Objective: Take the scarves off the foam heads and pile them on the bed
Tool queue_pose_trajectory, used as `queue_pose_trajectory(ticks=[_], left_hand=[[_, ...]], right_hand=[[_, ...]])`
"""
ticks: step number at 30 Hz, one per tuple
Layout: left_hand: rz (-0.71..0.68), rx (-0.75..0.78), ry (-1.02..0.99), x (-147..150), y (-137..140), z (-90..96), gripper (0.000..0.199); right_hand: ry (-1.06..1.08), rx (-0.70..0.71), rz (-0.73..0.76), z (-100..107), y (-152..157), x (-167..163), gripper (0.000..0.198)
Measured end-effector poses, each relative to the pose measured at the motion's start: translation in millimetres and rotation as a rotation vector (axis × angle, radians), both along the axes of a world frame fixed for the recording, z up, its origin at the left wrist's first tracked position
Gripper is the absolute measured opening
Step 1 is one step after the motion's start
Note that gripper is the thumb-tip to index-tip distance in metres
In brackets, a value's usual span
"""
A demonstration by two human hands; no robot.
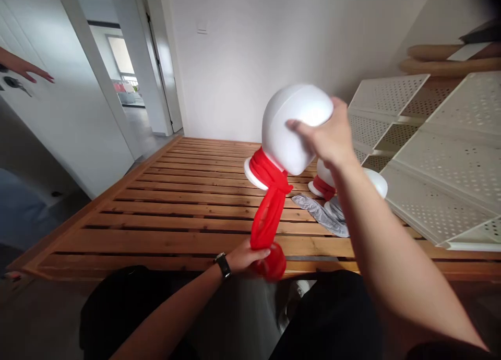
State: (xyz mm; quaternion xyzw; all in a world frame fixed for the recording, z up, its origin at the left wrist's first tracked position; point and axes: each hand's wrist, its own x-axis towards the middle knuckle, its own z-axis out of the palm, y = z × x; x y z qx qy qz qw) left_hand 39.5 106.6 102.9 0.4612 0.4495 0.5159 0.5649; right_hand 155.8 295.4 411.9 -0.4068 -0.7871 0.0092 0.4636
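My right hand (331, 135) grips the white foam head (295, 128) from its right side, fingers wrapped over the top, holding it tilted above the far part of the wooden slat bed (164, 203). The red scarf (270, 208) is knotted round its neck and hangs in a long line running down and toward me. My left hand (245, 255) is the nearer one to that loose end: it is closed around the scarf's lower part, at the near edge of the bed, directly below the head. So the scarf stretches between my two hands, far and high to near and low. A second foam head (326, 177) with a red scarf, a grey cloth (323, 214) and white perforated panels (438, 156) lie to the right.
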Motion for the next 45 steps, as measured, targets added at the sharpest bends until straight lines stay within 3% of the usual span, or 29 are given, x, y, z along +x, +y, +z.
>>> queue_pose_trajectory(ticks=[3, 6, 12, 15, 18, 24, 28, 30, 32, 34, 37, 39, 41, 45], left_hand=[[-0.021, -0.197, -0.149, 3.2, -39.8, -2.6, 0.058], [-0.086, -0.307, -0.108, -1.1, -66.8, -2.1, 0.052], [0.029, -0.342, 0.203, -13.6, -61.0, -29.5, 0.053], [0.029, -0.27, 0.322, -17.3, -54.2, -45.6, 0.045], [0.032, -0.22, 0.464, -21.3, -54.0, -45.2, 0.044], [0.037, -0.346, 0.999, -33.3, -52.6, -6.2, 0.052], [0.158, -0.291, 1.133, -46.9, -41.3, 11.5, 0.051], [0.275, -0.224, 1.006, -53.2, -29.5, 12.0, 0.038], [0.415, -0.146, 0.729, -56.8, -13.2, 7.2, 0.023], [0.548, -0.099, 0.486, -56.6, 5.8, -1.9, 0.026], [0.681, -0.111, 0.329, -50.2, 32.8, -21.0, 0.033], [0.72, -0.131, 0.213, -43.5, 46.0, -34.6, 0.033], [0.721, -0.146, 0.083, -36.3, 54.4, -46.0, 0.033], [0.687, -0.182, -0.141, -24.7, 60.7, -56.9, 0.035]], right_hand=[[0.075, -0.226, -0.019, -43.0, -1.7, -11.5, 0.118], [0.071, -0.349, -0.106, -84.1, -15.8, -24.0, 0.118], [-0.011, -0.456, -0.235, -142.2, -47.2, -55.8, 0.111], [-0.07, -0.473, -0.243, -158.4, -55.6, -66.5, 0.11], [-0.145, -0.471, -0.246, -169.8, -62.0, -70.9, 0.112], [-0.246, -0.405, -0.231, -179.2, -71.7, -67.2, 0.11], [-0.325, -0.395, -0.206, -178.1, -73.7, -60.8, 0.109], [-0.352, -0.398, -0.196, -175.5, -73.9, -56.3, 0.106], [-0.36, -0.401, -0.181, -172.0, -72.5, -49.3, 0.099], [-0.342, -0.396, -0.157, -170.7, -66.9, -38.1, 0.094], [-0.187, -0.391, -0.091, -184.2, -47.1, -12.8, 0.082], [0.022, -0.53, -0.03, -208.7, -29.9, 5.0, 0.069], [0.204, -0.822, 0.034, -243.4, -16.8, 17.5, 0.053], [0.196, -1.159, 0.146, -314.6, -18.6, 16.5, 0.033]])
